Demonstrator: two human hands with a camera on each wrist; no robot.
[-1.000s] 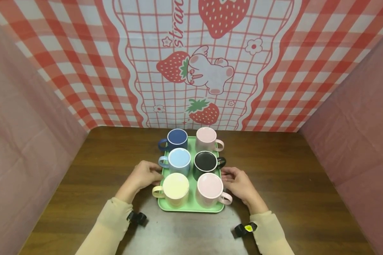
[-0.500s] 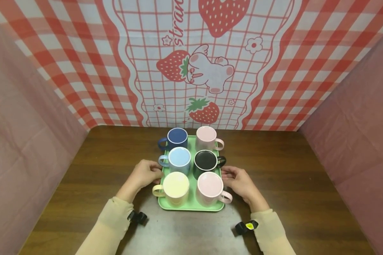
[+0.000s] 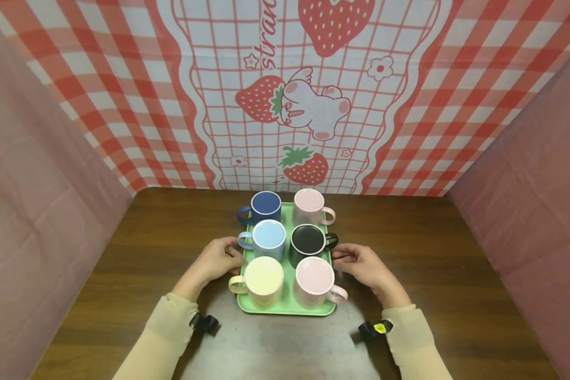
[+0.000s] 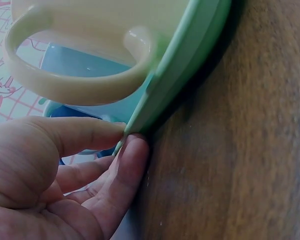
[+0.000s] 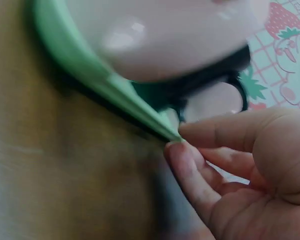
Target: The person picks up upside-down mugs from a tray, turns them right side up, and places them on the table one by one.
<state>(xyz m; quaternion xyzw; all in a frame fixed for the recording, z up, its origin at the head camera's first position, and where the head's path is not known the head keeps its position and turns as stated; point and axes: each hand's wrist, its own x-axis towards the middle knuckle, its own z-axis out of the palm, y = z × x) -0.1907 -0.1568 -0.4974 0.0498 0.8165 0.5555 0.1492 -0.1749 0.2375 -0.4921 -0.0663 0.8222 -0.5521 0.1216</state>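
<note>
A light green tray (image 3: pixel 288 301) carries mugs in two columns. On its left stand a navy mug (image 3: pixel 266 206), a light blue mug (image 3: pixel 269 240) and a yellow mug (image 3: pixel 264 282). On its right are a pink mug (image 3: pixel 309 208) at the back, a black mug (image 3: pixel 307 245) and another pink mug (image 3: pixel 314 282) in front. My left hand (image 3: pixel 218 258) pinches the tray's left rim (image 4: pixel 140 115) between thumb and finger, near the yellow mug's handle. Across from it, my right hand (image 3: pixel 362 264) pinches the right rim (image 5: pixel 155 117), below the black mug's handle.
The tray sits on a brown wooden table (image 3: pixel 437 274). Behind the table hangs a red and white checked cloth (image 3: pixel 399 105) with strawberries. Pink cloth walls (image 3: pixel 527 158) close in both sides. Mug handles stick out past the tray's edges.
The right hand and forearm have shifted slightly outward, and the right thumb and fingers have changed position at the rim. The left hand keeps its hold. Mugs stay in place on the tray.
</note>
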